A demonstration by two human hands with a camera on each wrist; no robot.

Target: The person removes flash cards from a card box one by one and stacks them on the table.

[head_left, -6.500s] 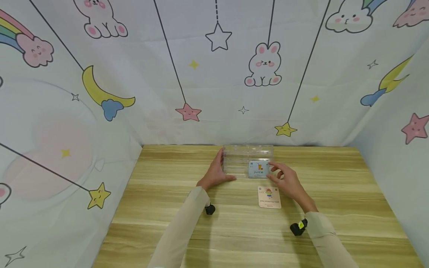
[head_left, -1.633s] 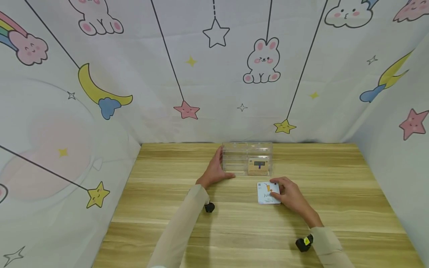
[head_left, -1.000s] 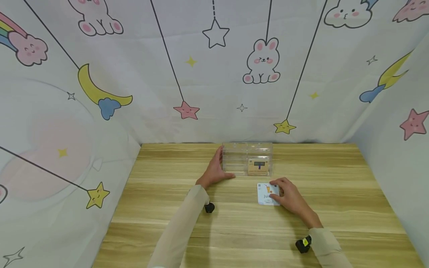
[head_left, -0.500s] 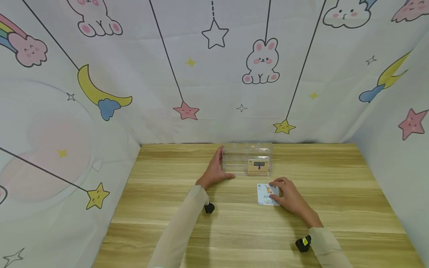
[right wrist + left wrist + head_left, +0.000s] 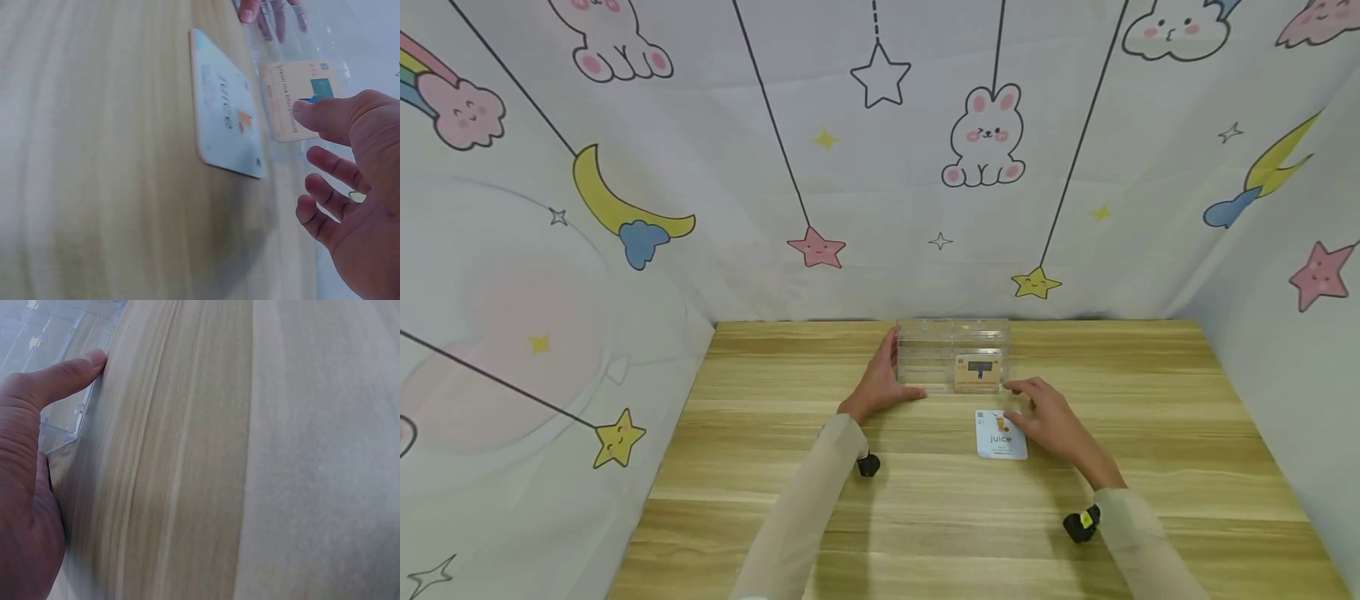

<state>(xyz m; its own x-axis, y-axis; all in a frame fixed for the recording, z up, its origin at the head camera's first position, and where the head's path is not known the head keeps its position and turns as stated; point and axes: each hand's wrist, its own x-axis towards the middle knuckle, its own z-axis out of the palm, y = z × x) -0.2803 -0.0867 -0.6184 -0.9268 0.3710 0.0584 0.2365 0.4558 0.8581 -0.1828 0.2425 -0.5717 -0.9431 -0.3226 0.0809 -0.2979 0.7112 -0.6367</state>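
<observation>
A clear plastic box (image 5: 926,357) with several compartments stands at the back of the table. My left hand (image 5: 878,385) grips its left end, thumb along the front edge, as the left wrist view also shows. In the lower right compartment is an orange card (image 5: 977,379) with a blackboard picture, "clean the blackboard". In front of the box a white juice card (image 5: 996,446) lies face up. My right hand (image 5: 1054,427) hovers by the juice card's upper right corner, fingers apart and bent towards the box. In the right wrist view nothing is between thumb and fingers.
The wooden table (image 5: 760,517) runs back to a white curtain (image 5: 895,192) printed with rabbits, stars and moons, which closes in the back and sides. The box stands near the curtain.
Earlier the juice card was in the box and a skipping-rope card, now out of sight, lay in front. Just now my right hand lets go of the juice card and rises towards the box.
</observation>
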